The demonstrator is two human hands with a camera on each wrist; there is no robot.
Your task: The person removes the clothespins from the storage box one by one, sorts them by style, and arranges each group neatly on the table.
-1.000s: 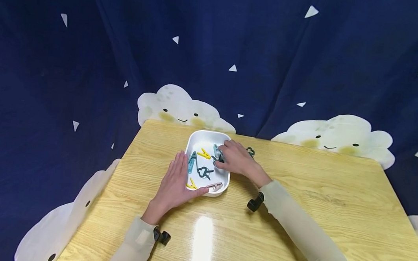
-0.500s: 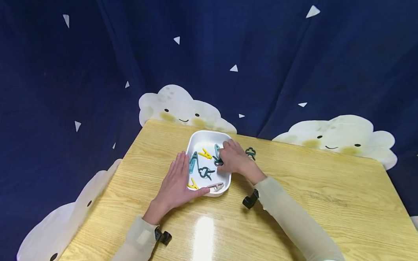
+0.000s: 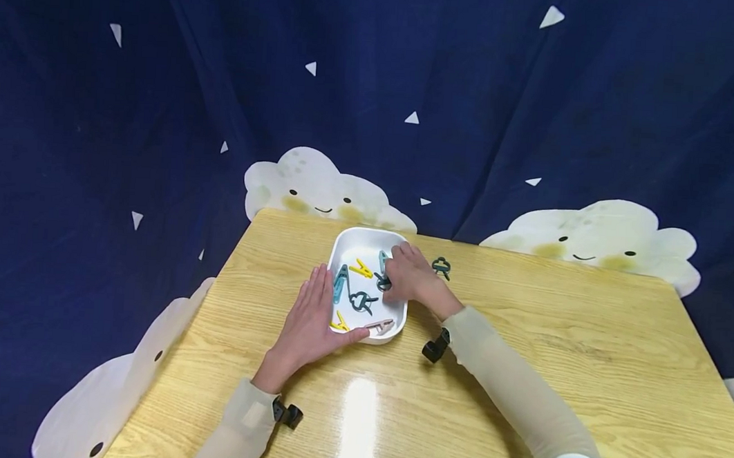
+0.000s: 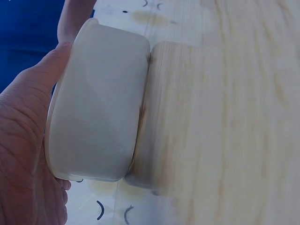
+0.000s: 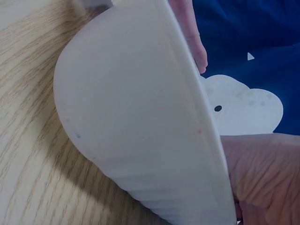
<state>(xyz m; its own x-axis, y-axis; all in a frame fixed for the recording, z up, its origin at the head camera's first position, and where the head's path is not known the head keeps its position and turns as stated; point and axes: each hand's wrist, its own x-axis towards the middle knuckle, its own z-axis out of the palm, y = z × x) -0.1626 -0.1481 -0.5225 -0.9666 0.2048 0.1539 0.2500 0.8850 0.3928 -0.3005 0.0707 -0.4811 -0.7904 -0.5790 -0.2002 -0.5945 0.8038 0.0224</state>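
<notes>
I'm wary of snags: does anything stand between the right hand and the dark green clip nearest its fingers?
Nothing visible does: the right hand reaches into the white tray, its fingers right at the dark green clip. Whether they touch it is hidden.

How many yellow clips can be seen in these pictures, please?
2. One yellow clip lies just beyond the middle of the tray; another lies in its near left corner, by the left hand. Others may be hidden under the right hand.
</notes>
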